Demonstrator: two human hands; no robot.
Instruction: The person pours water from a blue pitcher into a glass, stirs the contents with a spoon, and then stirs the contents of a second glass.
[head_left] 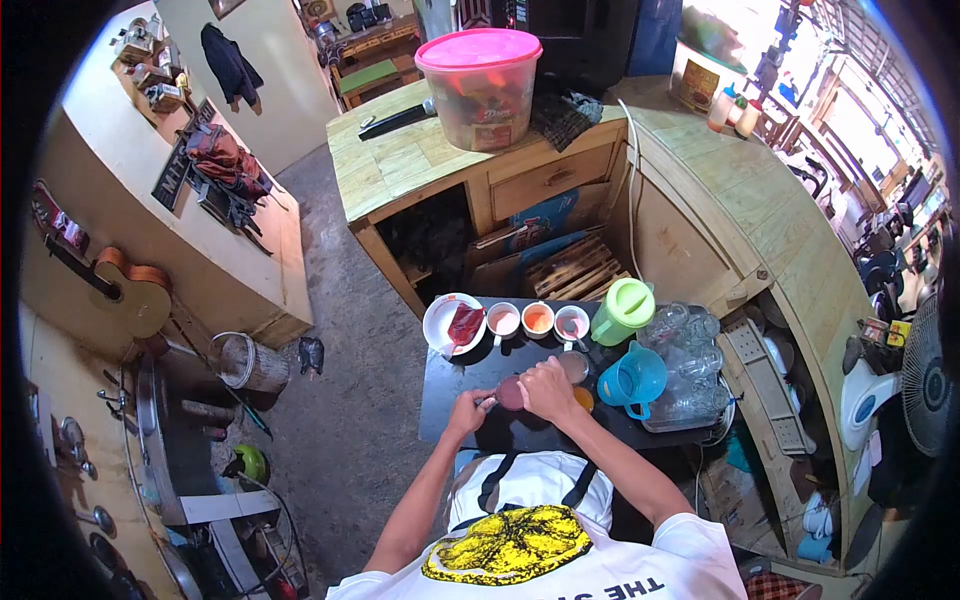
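Observation:
My left hand (467,412) is closed on the handle of a small round cup (510,393) with a reddish-brown top or filling. Close against its right side, my right hand (547,388) is curled shut; what it grips is hidden under the fingers. Just beyond the right hand stands a glass (574,366) with something brownish in it. An orange-yellow cup (583,400) is partly covered by the right forearm. Along the far edge of the dark table (440,380) stand white cups (538,319) with pink and orange contents.
A white bowl (437,325) holds a red packet (465,325). To the right are a green lidded pitcher (623,312), a blue pitcher (632,378) and several glass mugs (690,360) on a tray. A wooden counter (390,180) with a pink-lidded tub (480,95) rises behind.

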